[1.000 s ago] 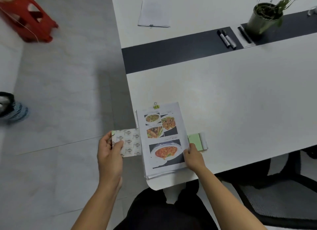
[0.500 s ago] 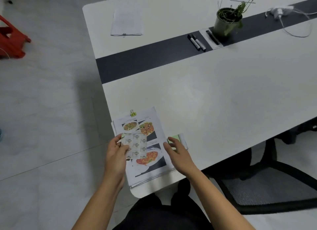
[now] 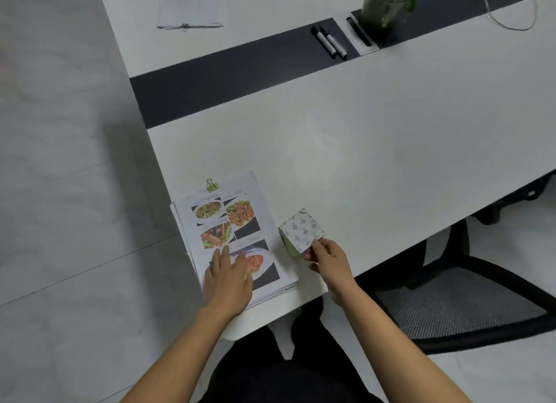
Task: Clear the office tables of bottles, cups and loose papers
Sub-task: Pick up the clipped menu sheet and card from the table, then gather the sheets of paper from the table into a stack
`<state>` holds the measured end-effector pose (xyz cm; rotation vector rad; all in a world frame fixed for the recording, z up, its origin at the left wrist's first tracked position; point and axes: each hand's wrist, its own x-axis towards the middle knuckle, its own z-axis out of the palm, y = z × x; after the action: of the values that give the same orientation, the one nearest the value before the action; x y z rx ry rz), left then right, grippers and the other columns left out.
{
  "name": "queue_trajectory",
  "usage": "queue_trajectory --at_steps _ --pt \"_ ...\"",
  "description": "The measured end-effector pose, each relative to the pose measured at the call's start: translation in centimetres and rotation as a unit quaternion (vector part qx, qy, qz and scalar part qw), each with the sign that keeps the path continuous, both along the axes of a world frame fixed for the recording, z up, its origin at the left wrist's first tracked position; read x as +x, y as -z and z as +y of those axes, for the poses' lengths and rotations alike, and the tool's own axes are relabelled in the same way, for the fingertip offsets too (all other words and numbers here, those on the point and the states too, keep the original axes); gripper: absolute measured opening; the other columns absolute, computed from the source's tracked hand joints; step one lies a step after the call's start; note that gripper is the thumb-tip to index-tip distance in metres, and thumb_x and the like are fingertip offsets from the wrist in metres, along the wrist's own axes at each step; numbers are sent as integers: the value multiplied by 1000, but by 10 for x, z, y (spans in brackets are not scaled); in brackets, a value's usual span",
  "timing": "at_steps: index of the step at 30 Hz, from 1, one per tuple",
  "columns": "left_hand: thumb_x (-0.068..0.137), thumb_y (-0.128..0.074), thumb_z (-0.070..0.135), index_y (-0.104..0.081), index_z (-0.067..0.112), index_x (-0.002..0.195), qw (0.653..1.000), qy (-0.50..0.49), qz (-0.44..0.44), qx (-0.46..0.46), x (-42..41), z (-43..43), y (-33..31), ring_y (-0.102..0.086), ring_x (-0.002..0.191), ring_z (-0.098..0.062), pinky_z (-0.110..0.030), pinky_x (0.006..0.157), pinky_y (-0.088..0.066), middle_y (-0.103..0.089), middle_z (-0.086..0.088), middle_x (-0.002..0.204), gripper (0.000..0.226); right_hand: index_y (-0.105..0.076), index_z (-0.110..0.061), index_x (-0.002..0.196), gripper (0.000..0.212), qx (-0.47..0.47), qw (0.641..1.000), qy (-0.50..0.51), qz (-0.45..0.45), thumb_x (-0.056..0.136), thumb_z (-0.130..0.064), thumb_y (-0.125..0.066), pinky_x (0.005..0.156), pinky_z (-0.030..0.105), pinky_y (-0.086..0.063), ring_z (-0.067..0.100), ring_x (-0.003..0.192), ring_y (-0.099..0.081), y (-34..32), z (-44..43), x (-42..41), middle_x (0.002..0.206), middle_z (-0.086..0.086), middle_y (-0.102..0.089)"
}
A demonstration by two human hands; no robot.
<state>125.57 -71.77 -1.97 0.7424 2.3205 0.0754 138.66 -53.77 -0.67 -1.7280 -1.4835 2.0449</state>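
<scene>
A clipped stack of papers (image 3: 240,222) printed with food photos lies at the near left corner of the white table (image 3: 376,150), a green binder clip (image 3: 212,186) on its far edge. My left hand (image 3: 228,277) rests flat on the stack's near half, fingers spread. To the right of the stack, my right hand (image 3: 329,259) pinches the near corner of a small patterned paper pad (image 3: 302,231) with green edges, tilted up off the table. A second clipped sheaf of papers (image 3: 190,7) lies at the far left of the table.
A dark strip (image 3: 228,80) runs across the table, with two black markers (image 3: 329,41) and a potted plant (image 3: 386,7) on it. A white cable (image 3: 511,14) lies at the far right. A black mesh office chair (image 3: 469,300) stands at the right, beside my legs.
The patterned pad has passed from my left hand to my right and now sits right of the stack. My left hand has dropped flat onto the stack. The view has shifted closer.
</scene>
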Motion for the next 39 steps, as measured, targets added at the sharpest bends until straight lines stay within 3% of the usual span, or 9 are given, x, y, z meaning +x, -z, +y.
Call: queue_trajectory --at_steps 4,8,12,16,21,25,28,32,39 --pt "99 -43 43 -10 30 157 998 38 4 -43 -2 -19 12 10 151 -33 -57 120 -10 10 -7 166 68 -68 -2 90 38 23 993 -73 -85 102 -32 -49 71 35 -56 19 70 -66 21 -5 -1 82 9 -72" --pt "98 -46 46 -15 31 156 998 42 12 -41 -7 -20 11 5 151 -32 -58 119 -14 5 -5 166 68 -59 -14 79 46 201 914 -284 -209 96 -55 -47 72 37 -49 21 75 -62 26 -3 16 75 -1 -66" --pt "95 -48 50 -19 32 155 997 49 31 -43 -8 -19 14 0 151 -33 -57 117 -19 0 -5 166 69 -55 -24 119 32 327 868 -319 -196 97 -47 -49 71 34 -47 21 90 -60 17 -1 20 110 -2 -52" --pt "96 -47 49 -20 31 155 998 48 17 -35 -12 -22 12 -1 151 -32 -54 116 -18 0 -6 166 68 -29 -34 150 55 328 795 -466 -210 98 -35 -46 75 36 -49 27 104 -53 17 4 15 123 5 -44" --pt "100 -46 41 -30 22 153 983 -91 16 157 -15 -28 -34 -20 147 -25 -45 118 -21 -21 -4 163 58 -31 -35 151 52 301 882 -343 -113 101 -39 -45 78 27 -45 13 103 -59 -26 1 5 125 -4 -47" --pt "97 -58 35 -36 36 142 901 -291 -42 320 -8 -41 -107 -51 122 -11 -33 100 -46 -48 9 137 51 -40 -36 146 47 310 923 -221 58 100 -44 -48 83 13 -44 -6 113 -53 -95 -11 6 128 -18 -49" --pt "94 -62 27 -40 32 140 827 -400 -18 396 8 -60 -158 -54 117 -1 -14 84 -42 -53 14 131 52 -44 -38 142 47 311 921 -198 129 98 -50 -50 88 16 -44 -7 120 -50 -132 -20 12 133 -26 -47" --pt "93 -62 22 -44 28 139 750 -505 40 424 28 -92 -184 -55 119 -3 -14 86 -41 -56 13 131 50 -47 -39 137 48 260 925 -213 174 91 -49 -54 81 14 -44 -10 116 -52 -143 -32 6 131 -26 -52" --pt "93 -63 18 -50 32 131 698 -572 99 418 41 -159 -196 -58 117 0 -15 86 -42 -61 12 127 43 -49 -36 135 43 214 902 -316 203 93 -39 -57 76 6 -48 -9 113 -54 -128 -83 -36 129 -20 -55"
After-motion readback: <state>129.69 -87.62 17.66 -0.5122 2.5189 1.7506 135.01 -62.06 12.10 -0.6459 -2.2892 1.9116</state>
